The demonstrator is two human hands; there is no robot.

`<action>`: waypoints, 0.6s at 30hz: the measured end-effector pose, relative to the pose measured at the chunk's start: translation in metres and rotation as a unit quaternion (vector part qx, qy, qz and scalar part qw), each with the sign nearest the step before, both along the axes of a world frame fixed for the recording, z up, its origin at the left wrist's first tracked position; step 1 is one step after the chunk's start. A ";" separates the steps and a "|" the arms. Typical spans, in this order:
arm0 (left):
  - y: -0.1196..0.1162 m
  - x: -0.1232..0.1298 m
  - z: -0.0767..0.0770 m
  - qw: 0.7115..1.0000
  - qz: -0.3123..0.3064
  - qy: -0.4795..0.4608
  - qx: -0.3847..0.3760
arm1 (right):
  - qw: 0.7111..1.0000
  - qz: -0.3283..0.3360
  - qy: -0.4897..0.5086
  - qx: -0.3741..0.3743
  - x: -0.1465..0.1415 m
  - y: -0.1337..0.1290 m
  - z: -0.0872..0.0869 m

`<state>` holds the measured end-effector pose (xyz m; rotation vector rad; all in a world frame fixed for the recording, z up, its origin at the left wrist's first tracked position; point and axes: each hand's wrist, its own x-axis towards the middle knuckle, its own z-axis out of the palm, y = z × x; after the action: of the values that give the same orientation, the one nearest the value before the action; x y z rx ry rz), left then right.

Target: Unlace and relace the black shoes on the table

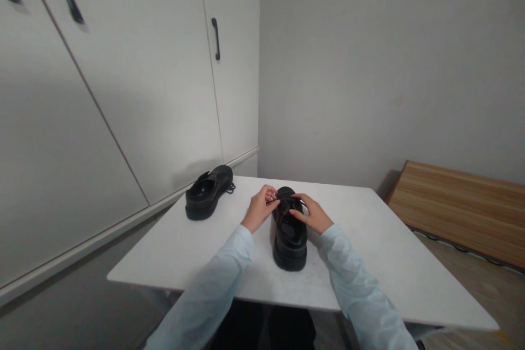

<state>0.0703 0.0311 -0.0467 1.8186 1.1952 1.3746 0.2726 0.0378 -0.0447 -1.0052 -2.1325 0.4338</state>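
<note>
A black lace-up shoe point(290, 254) stands on the white table in front of me, its heel towards me and its toe pointing away. Over its front, my left hand point(260, 206) is closed, pinching a black shoelace point(284, 199) between thumb and fingertips. The lace runs across the top of the shoe to my right hand point(312, 214). That hand curls at the shoe's right side, with its thumb near the tongue and its index finger along the lace. The fingers partly hide the lacing.
A second black shoe point(208, 192) rests at the table's far left, its laces hanging out to the right. The white table point(369, 262) reaches towards a grey wall point(389, 65). White cabinets point(143, 93) line the left side. A wood-grain board point(463, 208) is at the right.
</note>
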 end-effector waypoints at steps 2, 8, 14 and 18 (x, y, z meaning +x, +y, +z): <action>0.000 -0.003 0.001 1.000 -0.001 0.014 -0.002 | 1.000 -0.001 -0.002 -0.004 0.000 -0.001 0.001; 0.004 -0.011 -0.002 0.999 -0.026 0.044 -0.004 | 1.000 -0.003 0.002 -0.005 0.000 0.000 0.001; 0.006 -0.015 -0.003 0.985 0.046 0.163 0.026 | 1.000 -0.007 -0.001 -0.003 0.001 0.000 0.000; 0.007 -0.020 -0.003 0.975 0.075 0.207 0.038 | 1.000 -0.005 -0.008 -0.004 0.002 0.001 -0.001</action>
<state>0.0503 0.0380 -0.0497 2.1797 1.5351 1.1636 0.2742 0.0383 -0.0453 -1.0256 -2.1412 0.4309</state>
